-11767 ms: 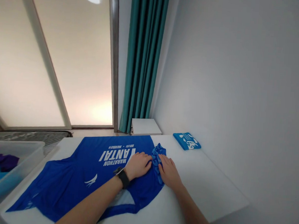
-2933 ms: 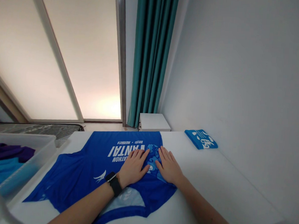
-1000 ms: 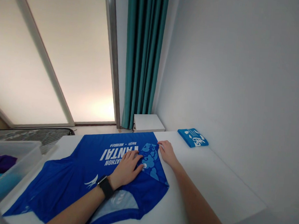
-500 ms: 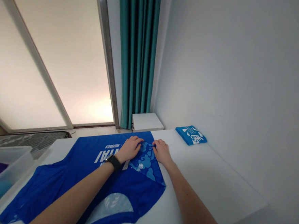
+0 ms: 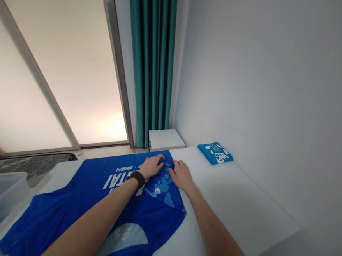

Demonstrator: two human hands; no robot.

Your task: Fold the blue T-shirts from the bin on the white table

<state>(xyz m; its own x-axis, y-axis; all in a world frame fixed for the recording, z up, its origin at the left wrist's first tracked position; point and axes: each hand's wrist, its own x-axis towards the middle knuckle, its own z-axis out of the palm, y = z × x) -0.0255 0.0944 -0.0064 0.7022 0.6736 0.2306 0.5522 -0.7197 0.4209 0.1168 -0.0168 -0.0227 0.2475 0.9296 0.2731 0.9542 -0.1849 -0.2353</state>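
Note:
A blue T-shirt (image 5: 94,181) with white lettering lies spread on the white table, its neck opening (image 5: 130,236) towards me. One side is folded over onto the front, so a panel with light-blue cloud shapes (image 5: 162,185) shows. My left hand (image 5: 150,167), a dark watch (image 5: 137,177) on its wrist, rests at the far end of this fold with thumb and fingers closed on the fabric. Just to its right, my right hand (image 5: 183,176) grips the shirt's outer edge, fingers bent. The gap between the hands is small.
A folded blue cloth with white print (image 5: 215,153) lies by the wall at the table's (image 5: 224,198) back. A translucent bin (image 5: 5,190) with purple and light-blue fabric stands at the left. Beyond the table are a low white cabinet (image 5: 166,138) and a green curtain (image 5: 151,72).
The whole view has shifted slightly, so things sit a little further left. Both hands stay at the far end of the fold, with only small finger movements.

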